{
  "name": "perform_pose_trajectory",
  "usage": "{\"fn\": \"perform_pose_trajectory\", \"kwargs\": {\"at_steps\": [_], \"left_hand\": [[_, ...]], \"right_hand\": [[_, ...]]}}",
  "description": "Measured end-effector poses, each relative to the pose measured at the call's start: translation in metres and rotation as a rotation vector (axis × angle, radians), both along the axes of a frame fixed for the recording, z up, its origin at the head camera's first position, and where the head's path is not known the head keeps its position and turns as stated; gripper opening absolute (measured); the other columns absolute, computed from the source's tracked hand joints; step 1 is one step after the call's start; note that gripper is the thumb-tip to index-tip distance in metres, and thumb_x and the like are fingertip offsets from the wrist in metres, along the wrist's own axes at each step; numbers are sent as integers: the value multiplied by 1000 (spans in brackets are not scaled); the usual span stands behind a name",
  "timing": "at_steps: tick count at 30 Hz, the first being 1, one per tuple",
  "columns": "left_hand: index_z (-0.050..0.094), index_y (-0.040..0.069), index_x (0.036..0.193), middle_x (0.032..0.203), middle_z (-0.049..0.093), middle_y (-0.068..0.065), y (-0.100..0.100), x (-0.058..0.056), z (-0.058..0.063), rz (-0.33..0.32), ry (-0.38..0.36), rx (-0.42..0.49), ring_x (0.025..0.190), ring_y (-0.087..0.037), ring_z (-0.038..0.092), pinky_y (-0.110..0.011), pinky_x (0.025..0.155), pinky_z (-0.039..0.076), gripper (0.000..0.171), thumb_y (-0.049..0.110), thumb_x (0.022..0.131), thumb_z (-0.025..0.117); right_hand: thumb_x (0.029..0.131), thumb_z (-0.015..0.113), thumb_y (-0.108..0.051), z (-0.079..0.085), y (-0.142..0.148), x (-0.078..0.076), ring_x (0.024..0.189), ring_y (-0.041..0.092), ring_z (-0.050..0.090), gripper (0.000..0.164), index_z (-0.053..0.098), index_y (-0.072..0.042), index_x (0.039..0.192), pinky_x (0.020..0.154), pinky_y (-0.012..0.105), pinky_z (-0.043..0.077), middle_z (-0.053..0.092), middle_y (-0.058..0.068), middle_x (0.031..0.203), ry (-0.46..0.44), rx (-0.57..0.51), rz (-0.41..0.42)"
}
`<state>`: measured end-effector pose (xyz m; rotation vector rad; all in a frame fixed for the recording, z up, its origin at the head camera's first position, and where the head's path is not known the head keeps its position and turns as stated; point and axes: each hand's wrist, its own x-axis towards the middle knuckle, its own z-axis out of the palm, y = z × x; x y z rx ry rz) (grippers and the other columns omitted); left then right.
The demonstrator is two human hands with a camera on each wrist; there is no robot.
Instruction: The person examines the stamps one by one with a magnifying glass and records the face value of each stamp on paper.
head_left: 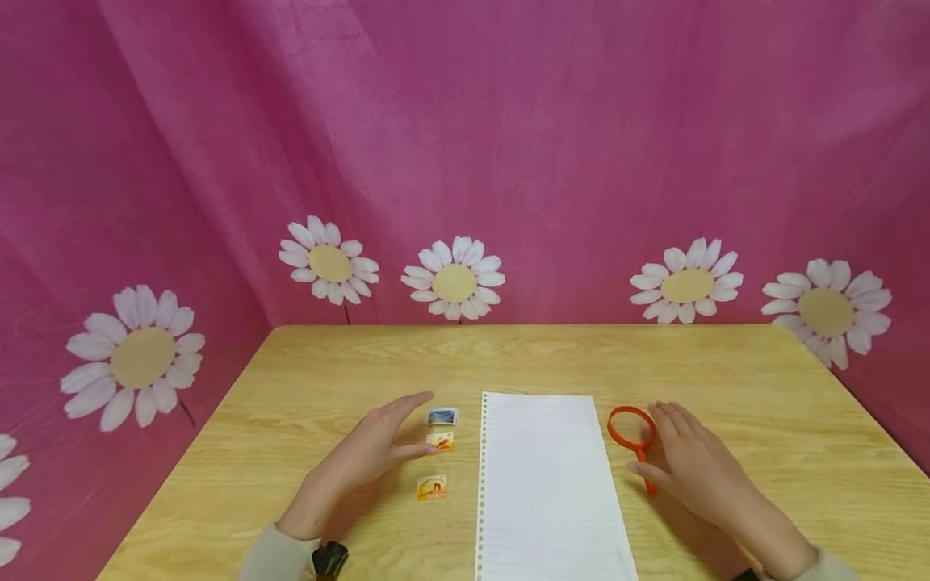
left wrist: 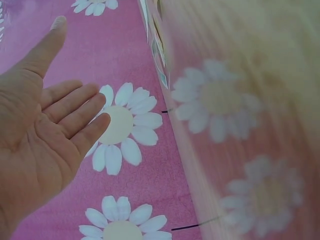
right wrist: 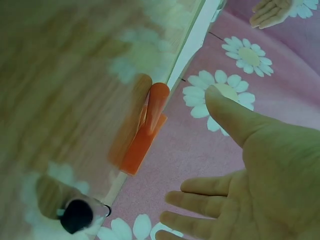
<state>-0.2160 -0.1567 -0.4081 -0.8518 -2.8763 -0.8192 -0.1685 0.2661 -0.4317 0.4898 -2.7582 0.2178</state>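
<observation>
On the left of the table my left hand [head_left: 370,445] hovers with straight, spread fingers. Its thumb tip overlaps the edge of a small yellow-and-red stamp [head_left: 441,439]; contact cannot be told. A blue stamp [head_left: 443,416] lies behind that one, and another yellow stamp [head_left: 432,489] lies nearer me. My right hand [head_left: 690,464] is beside an orange-red magnifying glass [head_left: 649,486], fingers extended and thumb over the handle in the head view. The right wrist view shows a gap between that hand [right wrist: 270,175] and the orange handle [right wrist: 158,102]. Neither hand holds anything.
A lined, punched sheet of white paper [head_left: 548,484] lies between the hands. The wooden table [head_left: 327,355] meets a pink curtain [head_left: 508,145] with printed daisies at the back and sides. Its glossy surface mirrors the flowers in the wrist views.
</observation>
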Motion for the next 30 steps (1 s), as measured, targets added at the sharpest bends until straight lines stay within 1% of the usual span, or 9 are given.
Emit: {"fn": "perform_pose_trajectory", "kwargs": {"at_steps": [2,6,8,11,13,16,21,27,30], "left_hand": [[46,8,144,143,55,-11,0,1,-1,-2,8,-9,133,-27,52,-44,107,43,73,36,83,76],[50,7,140,139,58,-11,1,3,-1,-9,-18,-9,130,-27,55,-44,106,45,69,34,83,77],[52,6,138,136,60,-12,1,4,-1,-32,-24,-10,127,-28,57,-45,105,46,66,32,83,77],[56,4,132,128,63,-12,0,6,-2,-74,-17,-32,119,-26,61,-43,99,50,58,31,84,76],[59,3,128,120,65,-11,-1,7,-3,-106,-9,-42,110,-25,63,-41,93,53,53,30,85,75],[61,3,123,111,66,-9,-2,8,-5,-131,-28,-45,101,-22,64,-37,86,55,46,29,87,73],[64,5,113,104,66,-6,-1,8,-6,-146,-71,-49,92,-19,63,-31,80,55,36,26,86,75],[65,5,102,91,63,-3,-3,10,-8,-179,-58,-62,81,-12,57,-22,72,50,30,23,82,78],[64,6,96,84,59,-2,-4,11,-8,-188,-88,-56,76,-9,52,-19,68,45,28,23,80,80]], "right_hand": [[71,84,-38,0,0,0,121,49,51,82,49,12,126,98,59,45,56,32,127,21,5,7],[69,86,-37,-2,1,1,117,50,54,76,53,9,119,95,58,47,59,30,120,67,-6,31],[67,86,-38,-4,1,2,109,48,58,75,55,10,115,90,56,50,61,27,112,103,-5,40],[67,86,-41,-7,1,4,97,42,61,73,56,11,109,81,53,54,62,23,101,109,0,23],[67,86,-41,-8,0,6,91,39,61,73,56,12,108,76,52,54,62,22,97,92,11,-1],[69,85,-39,-8,-1,7,89,37,60,69,56,12,106,74,51,54,61,20,94,35,17,-30],[71,85,-37,-8,-1,9,85,35,59,63,56,10,101,72,49,53,59,18,91,-22,27,-47],[73,83,-39,-8,-1,11,82,30,57,58,56,7,97,71,46,52,57,14,87,-69,49,-41],[73,83,-39,-9,0,12,78,26,55,56,56,5,94,68,43,51,56,11,85,-84,52,-39]]}}
